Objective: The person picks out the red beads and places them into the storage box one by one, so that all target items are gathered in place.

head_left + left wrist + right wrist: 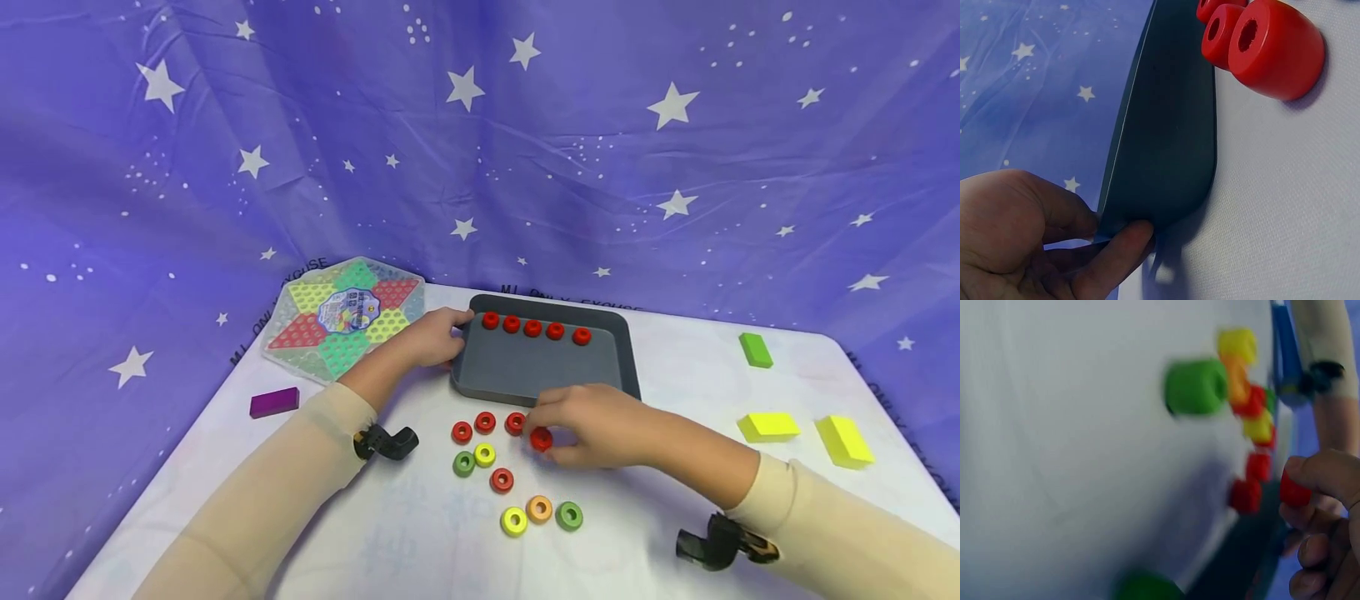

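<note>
Nearest on the bench (420, 533): a loose row of a yellow ring (513, 521), an orange ring (539, 507) and a green ring (569, 516), then a red one (502, 480), then a green and yellow pair (473, 459), all lying flat with holes up. Right hand (592, 425) sits just past them, fingertips curled round a red ring (541, 439), pinching it low at bench level beside three more loose red rings (485, 425); right wrist view is blurred but shows the red piece (1294, 490) caught between the fingertips. Grey tray (540, 367) lies directly behind, so the travel from pile to tray is short. Left hand (435, 335) grips the tray's left corner, thumb under and fingers over the rim (1119, 219), likely steadying it. In the tray: five red rings in a row (534, 327) along the far wall, only red, near part bare. Off to the sides a purple block (273, 402), yellow blocks (806, 433), a green block (755, 349); far left a hexagonal game board (345, 317) at the starry backdrop (480, 125)
</note>
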The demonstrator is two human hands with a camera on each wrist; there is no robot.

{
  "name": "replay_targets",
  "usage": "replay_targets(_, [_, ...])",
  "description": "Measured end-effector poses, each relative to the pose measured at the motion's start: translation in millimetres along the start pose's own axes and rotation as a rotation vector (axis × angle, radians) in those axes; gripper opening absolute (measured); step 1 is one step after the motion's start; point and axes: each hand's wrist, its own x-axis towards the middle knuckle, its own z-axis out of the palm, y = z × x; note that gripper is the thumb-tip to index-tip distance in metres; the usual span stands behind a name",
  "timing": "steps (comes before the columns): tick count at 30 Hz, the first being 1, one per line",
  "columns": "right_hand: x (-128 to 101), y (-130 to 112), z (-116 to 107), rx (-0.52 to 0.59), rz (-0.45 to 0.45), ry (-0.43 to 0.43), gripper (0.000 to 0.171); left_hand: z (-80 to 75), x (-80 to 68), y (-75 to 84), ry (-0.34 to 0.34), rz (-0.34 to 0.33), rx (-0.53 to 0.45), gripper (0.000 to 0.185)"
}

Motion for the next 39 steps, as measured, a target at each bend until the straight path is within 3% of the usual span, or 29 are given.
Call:
replay_targets(8, [13.6, 36.1, -44.4, -0.041, 0.031, 0.009, 0.028, -0.1, -1.2, 2.4, -0.007, -0.009, -0.027, 0.066])
replay_targets(12, [28.9, 56.3, -59.6, -0.022, 0.06, -0.017, 0.029, 0.4, -1.5, 3.3, -0.009, -0.013, -0.032, 0.067])
replay_targets(17, [57.0, 76.8, -69.3, -0.027, 0.029, -0.058, 0.032, 0.6, -1.7, 4.0, -0.011, -0.022, -0.036, 0.067])
replay_targets(22, [90.6, 87.7, -66.8, -0.044, 0.029, -0.1, 0.034, 0.0, -2.2, 2.9, -0.009, -0.019, -0.038, 0.067])
replay_targets(30, [136.9, 88.6, -41.6, -0.118, 0.008, -0.2, 0.031, -0.4, -4.1, 1.2, -0.029, -0.018, -0.063, 0.068])
replay_targets(39, [161.7, 87.0, -23.9, -0.186, 0.009, -0.244, 0.026, -1.7, -3.9, 0.1, -0.029, -0.032, -0.113, 0.068])
